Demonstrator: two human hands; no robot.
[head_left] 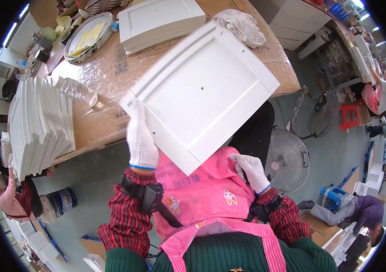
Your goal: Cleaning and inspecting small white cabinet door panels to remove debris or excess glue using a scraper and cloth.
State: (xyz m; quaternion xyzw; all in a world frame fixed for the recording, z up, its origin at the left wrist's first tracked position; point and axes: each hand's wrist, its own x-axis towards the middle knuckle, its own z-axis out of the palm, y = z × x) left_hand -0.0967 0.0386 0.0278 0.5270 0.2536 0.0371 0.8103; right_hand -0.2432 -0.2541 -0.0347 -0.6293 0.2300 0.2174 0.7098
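A white rectangular panel [211, 86] with a recessed middle and small holes is held up at a slant, in front of me and partly over the table. My gloved left hand [141, 140] grips it at the left corner, with the fingertips partly hidden. Its lower corner hangs just over my pink apron [202, 195]. Off the panel, my gloved right hand [251, 172] rests beside the apron's right edge. Its fingers are curled against the pink cloth, and what they pinch, if anything, is hidden.
A wrapped table [93, 124] holds stacked white panels [161, 22], a white cloth [243, 27], a round tray [89, 36] and a clear bottle [77, 90]. More panels [39, 127] stand in a row at left. Floor fans [288, 161] stand at right. Other people work at both sides.
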